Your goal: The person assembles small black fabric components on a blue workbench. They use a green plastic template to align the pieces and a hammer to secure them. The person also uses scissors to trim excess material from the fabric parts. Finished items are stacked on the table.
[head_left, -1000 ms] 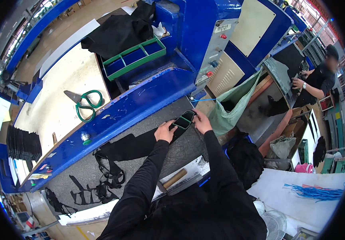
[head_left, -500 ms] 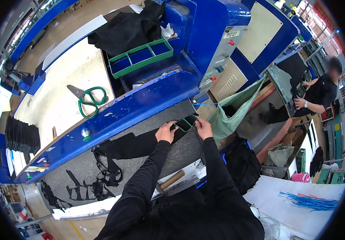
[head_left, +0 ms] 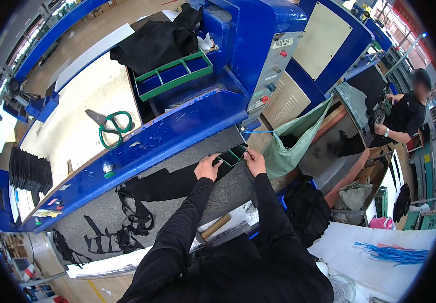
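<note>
Both hands meet over a small green-edged frame point(head_left: 232, 154) that lies on the grey work surface point(head_left: 177, 202), close under the long blue beam of the machine point(head_left: 177, 136). The left hand point(head_left: 208, 168) grips the frame's near left corner, fingers curled over the rim. The right hand point(head_left: 254, 160) pinches the frame's right edge between thumb and fingers (the fingertips themselves are too small to make out). The frame is touching black cloth point(head_left: 162, 184) that spreads to the left along the grey surface.

The frame sits near the surface's far right corner, so the beam closes it in on the far side and the surface's right edge drops off just beyond the right hand. There a pale green sack point(head_left: 298, 139) hangs open, just beside that edge. To the left the surface runs on with more room, though cut black scraps point(head_left: 122, 227) lie scattered across it. On the near edge, by the person's left sleeve, a short wooden stick point(head_left: 215, 225) rests on a white strip.

Above the beam, a pale table holds green-handled scissors point(head_left: 111, 126), and a green divided tray point(head_left: 173, 76) stands to their right with black fabric piled behind it. Another person in a black top point(head_left: 404, 113) works well apart at the far right.
</note>
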A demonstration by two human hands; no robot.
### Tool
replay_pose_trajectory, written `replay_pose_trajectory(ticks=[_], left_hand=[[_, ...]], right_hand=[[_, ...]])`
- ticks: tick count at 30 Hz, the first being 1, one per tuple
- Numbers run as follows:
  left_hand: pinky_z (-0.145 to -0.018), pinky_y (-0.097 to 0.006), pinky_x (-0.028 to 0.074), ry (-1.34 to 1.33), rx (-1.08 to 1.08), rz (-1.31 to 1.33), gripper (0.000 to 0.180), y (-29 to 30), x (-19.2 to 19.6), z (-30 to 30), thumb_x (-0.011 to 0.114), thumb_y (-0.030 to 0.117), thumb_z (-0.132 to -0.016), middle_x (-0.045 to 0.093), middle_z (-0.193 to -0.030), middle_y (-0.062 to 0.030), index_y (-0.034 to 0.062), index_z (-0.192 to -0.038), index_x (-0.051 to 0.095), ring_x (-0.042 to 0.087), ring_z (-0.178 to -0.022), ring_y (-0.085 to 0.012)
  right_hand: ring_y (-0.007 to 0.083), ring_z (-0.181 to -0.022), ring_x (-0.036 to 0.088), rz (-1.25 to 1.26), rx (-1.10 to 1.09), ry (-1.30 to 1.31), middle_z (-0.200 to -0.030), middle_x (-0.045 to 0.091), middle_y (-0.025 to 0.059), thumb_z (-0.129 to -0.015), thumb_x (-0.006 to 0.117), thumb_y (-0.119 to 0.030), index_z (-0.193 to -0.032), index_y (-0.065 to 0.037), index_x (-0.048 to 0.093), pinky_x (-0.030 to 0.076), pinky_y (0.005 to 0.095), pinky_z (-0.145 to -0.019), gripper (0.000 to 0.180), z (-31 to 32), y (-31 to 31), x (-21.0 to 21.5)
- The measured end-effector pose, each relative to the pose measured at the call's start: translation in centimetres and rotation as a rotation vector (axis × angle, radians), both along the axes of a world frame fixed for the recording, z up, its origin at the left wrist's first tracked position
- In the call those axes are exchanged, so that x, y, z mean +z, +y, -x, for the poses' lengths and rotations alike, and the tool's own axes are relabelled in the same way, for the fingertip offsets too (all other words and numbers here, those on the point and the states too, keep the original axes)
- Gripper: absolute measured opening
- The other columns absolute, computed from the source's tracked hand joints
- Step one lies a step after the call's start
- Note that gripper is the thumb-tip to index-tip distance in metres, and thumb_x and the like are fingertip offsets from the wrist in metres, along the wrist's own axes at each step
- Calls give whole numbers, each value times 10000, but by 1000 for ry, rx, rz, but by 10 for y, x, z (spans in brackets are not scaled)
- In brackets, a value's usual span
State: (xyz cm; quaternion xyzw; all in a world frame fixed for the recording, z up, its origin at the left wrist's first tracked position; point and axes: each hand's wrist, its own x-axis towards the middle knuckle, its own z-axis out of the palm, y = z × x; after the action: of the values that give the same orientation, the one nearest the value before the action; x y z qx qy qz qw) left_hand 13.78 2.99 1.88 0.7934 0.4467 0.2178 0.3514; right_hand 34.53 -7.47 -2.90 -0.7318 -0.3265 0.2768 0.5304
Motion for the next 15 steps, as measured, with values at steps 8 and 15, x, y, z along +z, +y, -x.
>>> replay_pose_trajectory(ticks=[8, 15], left_hand=[[-967, -422, 516, 115, 31, 62, 377, -5, 6, -4, 751, 296, -876, 716, -1177, -114, 269, -1249, 700, 637, -1173, -326], [-974, -420, 514, 130, 32, 128, 389, -2, 13, -2, 764, 293, -866, 700, -1220, -115, 268, -1248, 699, 626, -1194, -332]], right_hand=[[108, -772, 659, -30, -6, -17, -874, 718, 53, -976, 645, -75, -1275, 35, 658, 518, 259, -716, 318, -2, -3, -2], [84, -732, 620, -21, 0, 37, -878, 702, 46, -977, 640, -58, -1258, 29, 668, 484, 247, -645, 296, 4, 0, 2]])
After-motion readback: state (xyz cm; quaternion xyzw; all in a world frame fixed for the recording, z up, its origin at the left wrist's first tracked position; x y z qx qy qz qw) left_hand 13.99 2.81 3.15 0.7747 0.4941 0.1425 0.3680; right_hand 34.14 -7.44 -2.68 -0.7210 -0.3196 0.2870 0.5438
